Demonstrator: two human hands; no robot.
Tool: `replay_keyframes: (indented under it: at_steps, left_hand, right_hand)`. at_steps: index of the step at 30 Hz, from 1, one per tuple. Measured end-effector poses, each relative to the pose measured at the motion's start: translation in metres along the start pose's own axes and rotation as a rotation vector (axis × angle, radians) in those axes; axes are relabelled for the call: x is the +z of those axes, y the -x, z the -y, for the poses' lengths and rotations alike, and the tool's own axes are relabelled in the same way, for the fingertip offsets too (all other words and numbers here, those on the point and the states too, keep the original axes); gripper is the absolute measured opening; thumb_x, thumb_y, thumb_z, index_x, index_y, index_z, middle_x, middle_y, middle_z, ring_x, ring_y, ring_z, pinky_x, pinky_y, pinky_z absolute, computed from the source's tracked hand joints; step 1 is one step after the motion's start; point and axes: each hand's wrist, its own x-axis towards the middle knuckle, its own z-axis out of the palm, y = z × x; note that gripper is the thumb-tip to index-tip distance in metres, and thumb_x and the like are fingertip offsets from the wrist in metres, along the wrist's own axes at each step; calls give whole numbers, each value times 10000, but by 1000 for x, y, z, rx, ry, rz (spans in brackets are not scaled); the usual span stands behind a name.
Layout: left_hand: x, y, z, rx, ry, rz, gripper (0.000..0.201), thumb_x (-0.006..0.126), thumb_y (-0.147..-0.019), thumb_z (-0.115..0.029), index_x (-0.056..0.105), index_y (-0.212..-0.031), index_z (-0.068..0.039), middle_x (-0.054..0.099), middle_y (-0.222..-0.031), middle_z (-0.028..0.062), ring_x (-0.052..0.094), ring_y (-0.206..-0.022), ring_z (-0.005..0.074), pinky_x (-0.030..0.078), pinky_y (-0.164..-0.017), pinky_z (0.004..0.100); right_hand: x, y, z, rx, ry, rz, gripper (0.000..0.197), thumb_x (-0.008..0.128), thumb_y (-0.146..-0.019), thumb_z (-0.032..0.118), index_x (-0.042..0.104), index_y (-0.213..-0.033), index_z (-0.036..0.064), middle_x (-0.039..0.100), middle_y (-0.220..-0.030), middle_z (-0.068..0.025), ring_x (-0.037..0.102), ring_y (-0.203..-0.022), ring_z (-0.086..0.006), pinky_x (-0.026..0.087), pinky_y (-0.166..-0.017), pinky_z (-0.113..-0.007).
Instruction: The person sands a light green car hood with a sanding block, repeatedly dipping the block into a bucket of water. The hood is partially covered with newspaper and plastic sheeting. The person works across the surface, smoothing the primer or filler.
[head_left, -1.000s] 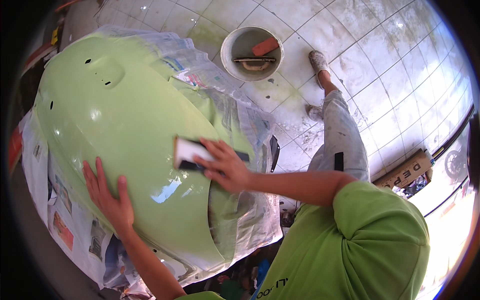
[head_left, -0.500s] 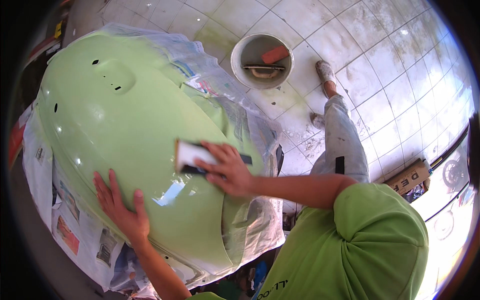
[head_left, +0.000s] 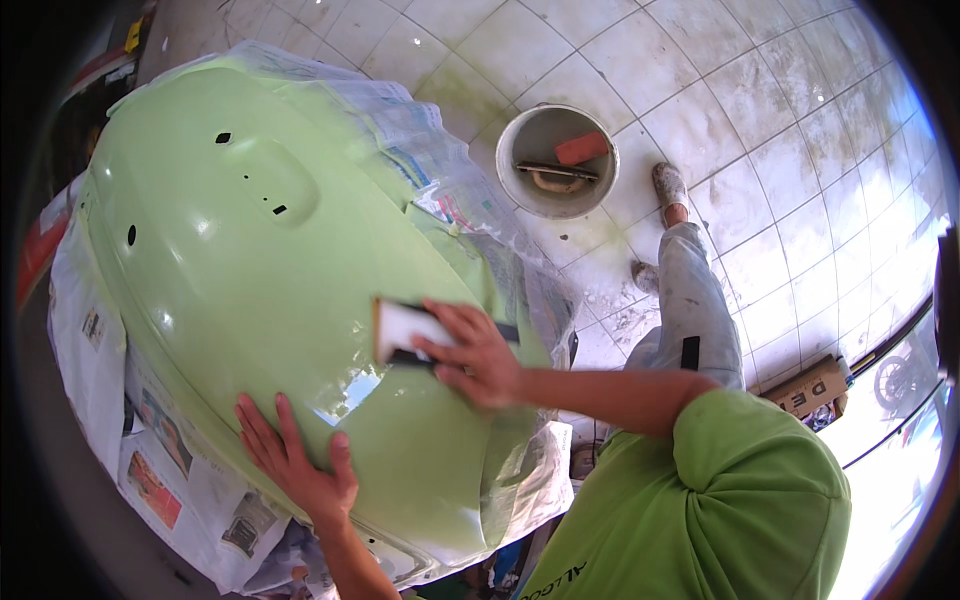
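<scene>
A large, curved light-green painted panel (head_left: 250, 260), with a recess and several small holes towards its far end, lies in front of me. My right hand (head_left: 480, 360) is closed around a white-and-black sanding block (head_left: 410, 328), whose face rests against the panel to the right of its middle. My left hand (head_left: 300, 470) lies flat on the panel's near left part, fingers spread and holding nothing. A bright patch of reflected light (head_left: 350, 395) shows on the glossy surface between the hands. The block's underside is hidden.
Newspaper and clear plastic sheeting (head_left: 160, 470) surround the panel. On the tiled floor (head_left: 640, 60) stands a bucket (head_left: 513, 185) holding a red block (head_left: 583, 148) and a handled trowel-like tool (head_left: 555, 175). My leg (head_left: 690, 300) is right of the panel, near a cardboard box (head_left: 810, 387).
The whole view has shifted, so the panel and bucket appear lower and further right. Against the panel, the right hand and sanding block have slid slightly leftward and away. The left hand stays flat.
</scene>
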Motion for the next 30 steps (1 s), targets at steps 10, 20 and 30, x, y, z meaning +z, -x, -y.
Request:
replay_keyframes:
  at_steps: [10,20,30]
  left_hand:
    - [5,-10,5,-3,7,30,800,433,-1034,-679,469,-1583,-98,297,-1667,337,314,-1529,535,243,-1216,664]
    - [3,-12,7,0,24,37,819,444,-1015,-702,449,-1607,-136,276,-1660,372,295,-1524,569,227,-1206,700]
    - [0,5,9,-51,7,102,830,444,-1001,-710,399,-1641,-183,238,-1671,375,265,-1529,584,218,-1199,724]
  right_hand:
    - [-5,-176,-44,92,-32,-77,492,596,-1039,354,589,-1523,269,387,-1657,-176,432,-1429,-398,332,-1190,-534]
    - [-20,-357,-82,-120,-61,-126,494,595,-1046,374,594,-1513,214,474,-1603,-150,512,-1283,-368,373,-1150,-453]
    - [-22,-79,-48,-72,-85,100,512,647,-989,315,610,-1499,296,331,-1696,-203,393,-1501,-398,343,-1167,-582]
